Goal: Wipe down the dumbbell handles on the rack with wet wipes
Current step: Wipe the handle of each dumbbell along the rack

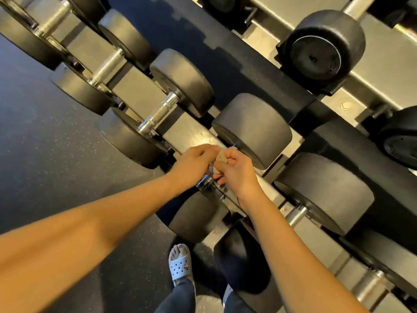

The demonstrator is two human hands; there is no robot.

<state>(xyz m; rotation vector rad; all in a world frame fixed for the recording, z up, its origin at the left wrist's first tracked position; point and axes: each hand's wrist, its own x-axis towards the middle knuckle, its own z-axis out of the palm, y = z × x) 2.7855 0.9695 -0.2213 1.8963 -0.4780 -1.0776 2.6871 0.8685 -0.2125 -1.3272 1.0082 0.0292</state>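
1. Wipe loss: the wet wipe [220, 157] is bunched small between both hands. If either pinch slackens, it can drop through the rack [135, 91] to the floor [56, 154].
2. Incomplete coverage: the hands hide most of the dumbbell handle [205, 183]. The underside and the ends by the heads are likely to be missed unless the wipe is wrapped round the bar.
3. Rolling: pressure on the bar may turn the dumbbell in its cradle and nip a finger.
4. Left hand [196, 163]: fingers curled, pinching the wipe's left side just above the handle.
5. Right hand [234, 172]: fingers curled, pinching the wipe's right side. Whether its lower fingers touch the handle cannot be told.
6. The handle lies on the rack between its two black heads.
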